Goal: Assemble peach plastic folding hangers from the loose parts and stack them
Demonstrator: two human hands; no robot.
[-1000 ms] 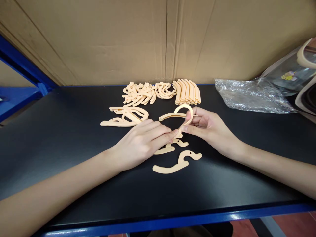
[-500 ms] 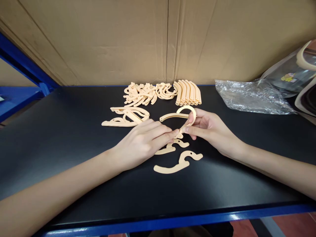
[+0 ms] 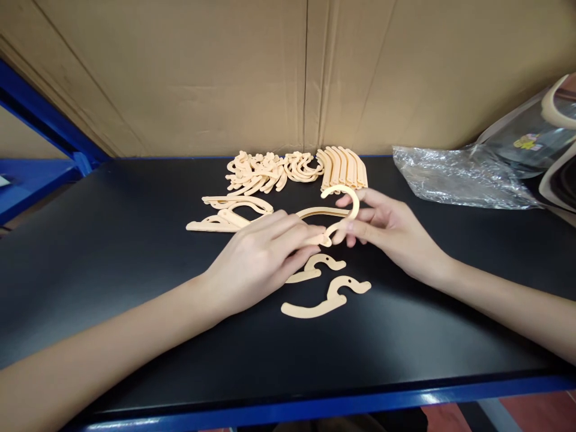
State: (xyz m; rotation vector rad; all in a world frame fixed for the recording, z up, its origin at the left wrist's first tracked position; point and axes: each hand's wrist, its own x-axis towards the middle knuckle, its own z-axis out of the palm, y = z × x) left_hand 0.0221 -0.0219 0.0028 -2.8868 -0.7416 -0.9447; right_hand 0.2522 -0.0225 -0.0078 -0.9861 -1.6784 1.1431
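Note:
My left hand (image 3: 274, 249) is closed on a cream plastic hanger arm (image 3: 316, 240), most of it hidden under the fingers. A curved hanger hook (image 3: 355, 207) stands up from that arm's end, its open curl facing left. My right hand (image 3: 382, 225) pinches the hook's lower part between thumb and fingers. Behind the hands lies a long curved arm piece (image 3: 321, 211). Two wavy arm pieces with small holes rest nearer to me, the front one (image 3: 315, 309) in full view and the other (image 3: 324, 261) partly covered by my left hand.
Folded hanger assemblies (image 3: 216, 223) lie left of my hands. Farther back are a heap of wavy pieces (image 3: 256, 171), a pile of hooks (image 3: 302, 167) and a row of long arms (image 3: 344, 168). A clear plastic bag (image 3: 459, 177) lies at right, before a cardboard wall (image 3: 180, 72).
The hook has risen slightly and turned more upright at the arm's end. My right fingers have shifted lower on it, and my left hand has rolled a little, showing more of the arm.

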